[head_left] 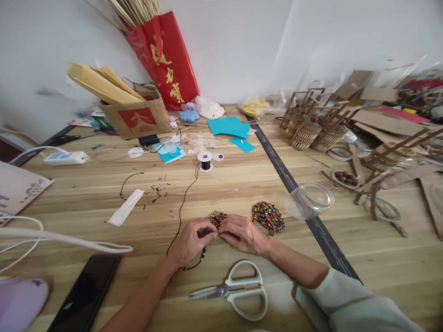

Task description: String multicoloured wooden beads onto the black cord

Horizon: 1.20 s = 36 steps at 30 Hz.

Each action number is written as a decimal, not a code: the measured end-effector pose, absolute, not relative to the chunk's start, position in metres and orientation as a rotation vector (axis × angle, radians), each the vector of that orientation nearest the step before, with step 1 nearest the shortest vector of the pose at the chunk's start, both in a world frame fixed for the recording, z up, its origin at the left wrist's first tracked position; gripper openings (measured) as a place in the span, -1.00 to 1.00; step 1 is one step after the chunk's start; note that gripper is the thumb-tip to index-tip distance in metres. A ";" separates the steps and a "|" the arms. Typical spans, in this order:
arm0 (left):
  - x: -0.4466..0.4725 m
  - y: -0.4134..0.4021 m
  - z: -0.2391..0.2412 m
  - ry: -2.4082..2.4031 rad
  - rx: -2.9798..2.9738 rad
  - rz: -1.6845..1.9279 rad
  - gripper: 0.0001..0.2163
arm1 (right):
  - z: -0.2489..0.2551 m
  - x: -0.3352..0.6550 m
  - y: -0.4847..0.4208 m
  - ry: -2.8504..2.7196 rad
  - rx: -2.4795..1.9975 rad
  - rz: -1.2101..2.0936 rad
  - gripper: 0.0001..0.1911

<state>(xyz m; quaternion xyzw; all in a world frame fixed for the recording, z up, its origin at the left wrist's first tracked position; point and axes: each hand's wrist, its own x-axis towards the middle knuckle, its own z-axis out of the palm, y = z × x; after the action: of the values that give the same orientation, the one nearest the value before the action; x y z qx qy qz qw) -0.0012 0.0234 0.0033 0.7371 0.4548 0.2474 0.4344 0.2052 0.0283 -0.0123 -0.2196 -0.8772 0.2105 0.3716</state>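
Note:
My left hand (194,240) is closed in a pinch, its fingertips meeting those of my right hand (242,234). A thin black beaded cord (198,263) curves from beneath the left hand back to the wrist. What sits between the right fingertips is too small to make out. Just beyond the fingers lies a small heap of multicoloured beads (217,217), partly covered by the hands. A bigger bead pile (268,217) rests to the right of my right hand. Black cord runs from a white spool (205,162) toward my left wrist. Below the hands lie white-handled scissors (238,290), blades apart.
A black phone (86,293) and white cables (69,235) occupy the left. Cord scraps (158,190) and a white strip (126,207) lie farther in. Right of the beads stands a clear plastic container (309,200). Small woven baskets (304,129) and cardboard crowd the back right.

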 end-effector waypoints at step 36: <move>-0.001 0.022 0.006 1.148 1.854 0.602 -0.89 | -0.012 0.205 0.028 -2.264 -0.570 0.496 -0.92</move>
<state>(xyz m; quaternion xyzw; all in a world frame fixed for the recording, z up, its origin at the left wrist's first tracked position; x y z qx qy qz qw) -0.0008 0.0219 0.0057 0.7416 0.4591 0.2409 0.4258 0.2047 0.0282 -0.0123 -0.2219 -0.8817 0.1933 0.3687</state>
